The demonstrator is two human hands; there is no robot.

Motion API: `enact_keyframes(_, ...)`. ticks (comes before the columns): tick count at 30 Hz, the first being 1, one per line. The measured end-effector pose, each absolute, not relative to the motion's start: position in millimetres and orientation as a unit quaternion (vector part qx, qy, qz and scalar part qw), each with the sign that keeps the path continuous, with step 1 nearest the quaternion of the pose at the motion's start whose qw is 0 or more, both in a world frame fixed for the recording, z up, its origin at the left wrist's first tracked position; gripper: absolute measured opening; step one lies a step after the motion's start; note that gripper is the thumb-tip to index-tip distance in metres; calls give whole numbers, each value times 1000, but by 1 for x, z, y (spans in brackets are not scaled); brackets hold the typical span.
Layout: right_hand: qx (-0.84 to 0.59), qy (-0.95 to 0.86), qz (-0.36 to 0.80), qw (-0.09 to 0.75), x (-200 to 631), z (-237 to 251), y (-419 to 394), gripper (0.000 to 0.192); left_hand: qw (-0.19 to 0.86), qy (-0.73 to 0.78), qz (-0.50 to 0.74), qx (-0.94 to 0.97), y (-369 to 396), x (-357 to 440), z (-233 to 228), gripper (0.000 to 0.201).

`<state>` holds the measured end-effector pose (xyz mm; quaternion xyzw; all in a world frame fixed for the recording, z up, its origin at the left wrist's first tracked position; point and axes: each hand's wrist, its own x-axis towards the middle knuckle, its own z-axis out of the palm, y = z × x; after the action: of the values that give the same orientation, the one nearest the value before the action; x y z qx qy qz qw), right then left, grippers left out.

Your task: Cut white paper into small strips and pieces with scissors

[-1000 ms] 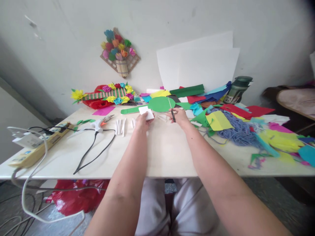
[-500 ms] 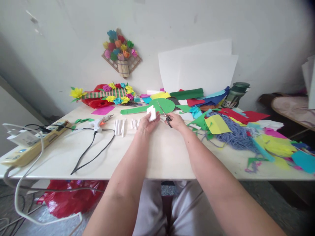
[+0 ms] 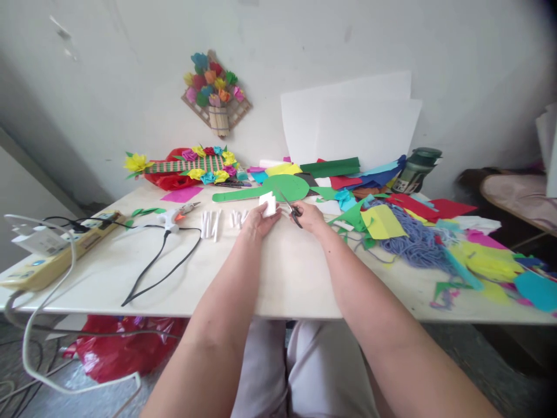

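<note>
Both grips are busy over the middle of the worktop. I see my left hand pinching a small white piece between thumb and fingers, holding it up just above the worktop. My right hand is closed around the dark handles of the scissors. The blades point up and left, with their tips right beside the white piece. I cannot tell if the blades touch it.

Just left of my left hand lies a row of little white rolls. Farther left is a glue gun with a black cord, and a power strip sits near the left edge. Behind my hands lies a big green paper shape. On the right is a heap of colored paper and blue yarn.
</note>
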<state>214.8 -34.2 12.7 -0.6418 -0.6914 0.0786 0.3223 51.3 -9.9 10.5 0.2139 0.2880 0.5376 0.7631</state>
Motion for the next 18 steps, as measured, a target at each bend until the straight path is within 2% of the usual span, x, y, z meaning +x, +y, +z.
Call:
enact_keyframes(3,-641,-700,77,305,214,14,-36,35,762,290,542,206,-10,52,10,23)
enact_keyframes(11,-630,-699,104,322,217,12,-36,33,765,304,537,182,-7,52,10,27)
enact_keyframes(18,-642,-628,154,412,223,8,-27,28,762,253,561,202,-13,52,10,27)
